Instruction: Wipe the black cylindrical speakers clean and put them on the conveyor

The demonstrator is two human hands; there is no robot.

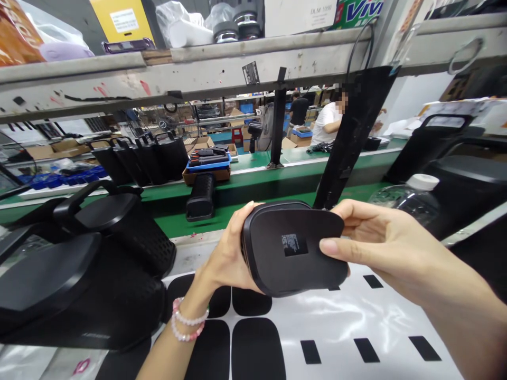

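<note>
Held up in front of me is a black portable speaker, its flat end turned toward me. My left hand is wrapped around its left side, fingers partly hidden behind it. A thin black rounded pad lies over that end, with a small label of fine print in its middle. My right hand pinches the pad's right edge, thumb on the front. Below is a white backing sheet with large black rounded pads and small black squares.
Black handled speakers crowd the left; others stand at right beside a clear bottle. Ahead, a speaker lies on the green belt. A shelf crosses above, with a dark post below. A person sits beyond.
</note>
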